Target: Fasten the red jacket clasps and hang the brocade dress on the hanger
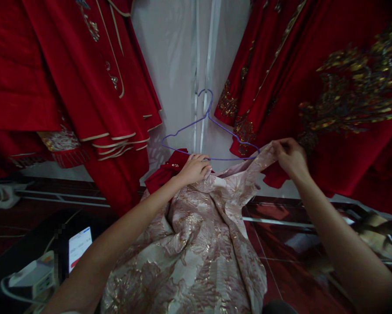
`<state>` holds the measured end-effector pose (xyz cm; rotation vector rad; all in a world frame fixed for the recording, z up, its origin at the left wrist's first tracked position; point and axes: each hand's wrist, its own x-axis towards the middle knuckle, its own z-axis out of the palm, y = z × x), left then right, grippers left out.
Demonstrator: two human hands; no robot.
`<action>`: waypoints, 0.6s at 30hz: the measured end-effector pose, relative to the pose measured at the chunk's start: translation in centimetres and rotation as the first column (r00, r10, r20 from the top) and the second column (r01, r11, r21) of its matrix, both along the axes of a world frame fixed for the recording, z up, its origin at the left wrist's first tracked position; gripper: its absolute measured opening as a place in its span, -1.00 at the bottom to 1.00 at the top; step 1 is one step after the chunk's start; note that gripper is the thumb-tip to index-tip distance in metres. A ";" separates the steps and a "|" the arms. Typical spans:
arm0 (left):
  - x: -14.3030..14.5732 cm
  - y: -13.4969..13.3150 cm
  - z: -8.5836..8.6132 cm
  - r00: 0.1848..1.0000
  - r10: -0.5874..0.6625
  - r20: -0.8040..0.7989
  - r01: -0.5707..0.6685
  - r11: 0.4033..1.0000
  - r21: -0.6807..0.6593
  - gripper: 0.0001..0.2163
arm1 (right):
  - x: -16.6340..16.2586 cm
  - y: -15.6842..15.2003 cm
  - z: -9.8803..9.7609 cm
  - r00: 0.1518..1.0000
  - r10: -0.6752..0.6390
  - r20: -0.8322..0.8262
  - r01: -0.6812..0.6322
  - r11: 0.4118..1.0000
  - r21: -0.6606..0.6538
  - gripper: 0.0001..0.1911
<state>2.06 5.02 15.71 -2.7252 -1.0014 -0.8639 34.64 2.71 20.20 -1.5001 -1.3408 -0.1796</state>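
A pale pink and gold brocade dress [209, 244] spreads across the lower middle of the view. My right hand [290, 155] pinches its shoulder strap and pulls it out to the right, over the right end of a purple wire hanger [233, 135]. The hanger stands upright above the neckline, its hook in front of the pale wall. My left hand [196, 168] is closed at the hanger's bottom bar and the dress's left neckline; its fingertips are partly hidden. Behind that hand lies a piece of dark red cloth [166, 171].
Red embroidered garments hang on the left [68, 78] and right [346, 96]. Lower left, a lit phone [80, 246] and a white power strip [35, 274] lie on a dark surface. A metal rail [277, 222] runs low above the red tiled floor [268, 257].
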 end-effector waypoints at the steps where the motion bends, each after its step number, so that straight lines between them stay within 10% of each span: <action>1: 0.1 0.0 0.1 1.000 -0.022 0.003 0.022 1.000 -0.014 -0.73 | -0.7 0.0 0.6 0.999 0.023 0.023 -0.023 1.000 0.000 -0.74; 12: 1.4 0.7 1.7 0.921 -0.188 0.342 0.277 0.932 -0.233 -0.67 | -7.8 3.5 3.7 0.949 0.215 0.230 -0.221 0.975 0.002 -0.75; 18: -6.2 4.0 2.9 0.764 0.179 0.620 -0.123 0.984 -0.132 -0.69 | -6.2 3.7 3.5 0.935 0.282 0.217 -0.281 0.959 -0.037 -0.75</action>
